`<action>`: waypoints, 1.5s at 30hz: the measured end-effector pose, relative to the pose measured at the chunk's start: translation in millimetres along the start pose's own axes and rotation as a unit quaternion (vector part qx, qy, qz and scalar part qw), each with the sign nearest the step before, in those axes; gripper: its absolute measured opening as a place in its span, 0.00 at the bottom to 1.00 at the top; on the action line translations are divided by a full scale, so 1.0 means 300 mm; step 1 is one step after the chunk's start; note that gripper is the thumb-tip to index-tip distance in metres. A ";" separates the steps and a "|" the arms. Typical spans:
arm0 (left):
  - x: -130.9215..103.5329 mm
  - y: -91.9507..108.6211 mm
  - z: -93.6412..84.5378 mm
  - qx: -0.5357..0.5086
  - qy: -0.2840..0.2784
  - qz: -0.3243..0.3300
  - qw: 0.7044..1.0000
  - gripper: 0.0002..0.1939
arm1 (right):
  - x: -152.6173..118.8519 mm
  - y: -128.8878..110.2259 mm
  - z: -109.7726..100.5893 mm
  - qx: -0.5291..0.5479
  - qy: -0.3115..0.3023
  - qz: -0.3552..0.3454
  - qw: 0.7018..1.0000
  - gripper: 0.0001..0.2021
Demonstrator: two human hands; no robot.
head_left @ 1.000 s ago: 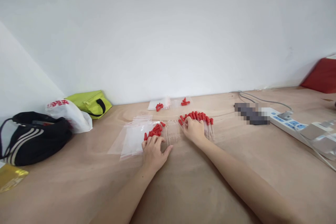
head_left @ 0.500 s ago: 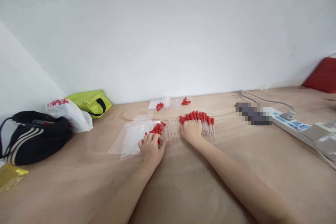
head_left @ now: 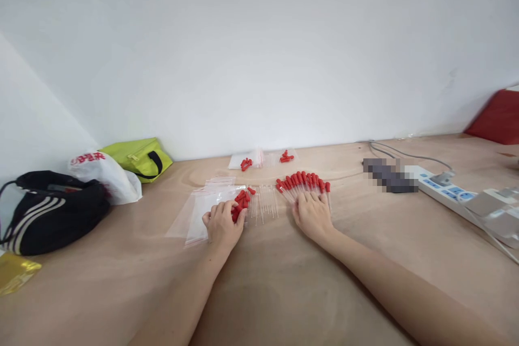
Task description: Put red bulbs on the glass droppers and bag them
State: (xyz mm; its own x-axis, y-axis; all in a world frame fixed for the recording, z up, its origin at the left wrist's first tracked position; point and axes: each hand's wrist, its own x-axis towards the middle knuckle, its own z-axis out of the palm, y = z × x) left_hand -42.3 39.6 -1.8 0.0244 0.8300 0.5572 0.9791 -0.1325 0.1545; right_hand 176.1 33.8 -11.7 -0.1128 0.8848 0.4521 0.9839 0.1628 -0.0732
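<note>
Red-capped, clear, thin-stemmed droppers (head_left: pixel 302 178) lie in a fan right of the frame's centre, their smooth, rounded caps side by side along an arc at the top and their glassy stems running downward. The right hand (head_left: pixel 313 217) lies palm down over the stems, just below the caps, its fingers stretched out and slightly apart, touching the droppers. Left of the fan, slender, see-through tubes without caps (head_left: pixel 265 204) form a loose upright row in the middle of the frame. Beside them, a jumbled heap of matte red, bulb-shaped caps (head_left: pixel 242 200) sits at the left hand (head_left: pixel 223 225); its thumb and forefinger stand apart with caps showing between them, and whether they pinch any I cannot tell. Flat, glossy, clear plastic zip bags (head_left: pixel 198 219) with thin red seal lines spread left of the heap. Above, 2 small clusters of red caps, left (head_left: pixel 246 164) and right (head_left: pixel 286 157), lie near the wall (head_left: pixel 259 54) on the smooth, light-brown tabletop (head_left: pixel 259 297).
</note>
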 end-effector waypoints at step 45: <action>-0.103 0.151 -0.048 -0.375 -0.131 0.267 0.878 0.11 | -0.119 0.058 -0.031 0.266 -0.008 -0.165 0.950 0.11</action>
State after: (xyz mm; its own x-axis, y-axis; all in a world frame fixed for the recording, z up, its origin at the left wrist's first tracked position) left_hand -1.5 0.2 -0.3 0.5821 0.6240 0.5214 0.4083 -0.7788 0.4762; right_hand 198.5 1.1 -20.9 -0.4101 0.7528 0.5149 0.6854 0.6268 -0.3707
